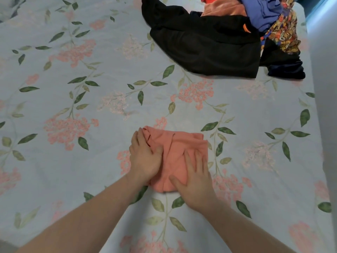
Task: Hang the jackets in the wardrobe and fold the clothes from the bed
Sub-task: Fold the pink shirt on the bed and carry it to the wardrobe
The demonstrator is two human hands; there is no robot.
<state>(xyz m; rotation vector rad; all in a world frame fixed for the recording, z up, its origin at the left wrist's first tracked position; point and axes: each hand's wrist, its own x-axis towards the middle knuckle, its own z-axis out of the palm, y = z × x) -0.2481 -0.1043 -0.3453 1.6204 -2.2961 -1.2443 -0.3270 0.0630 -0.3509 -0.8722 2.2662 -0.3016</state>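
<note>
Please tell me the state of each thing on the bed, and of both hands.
salmon garment: folded small, pressed flat.
left hand: open, presses the garment.
right hand: open, presses the garment.
black garment: unfolded, crumpled.
pile of coloured clothes: unfolded, heaped.
bed sheet: spread flat.

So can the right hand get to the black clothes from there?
Probably yes, with a long stretch. The right hand rests flat on the folded pink cloth, holding nothing, and only bare bedsheet lies between it and the black clothes farther up the bed.
</note>
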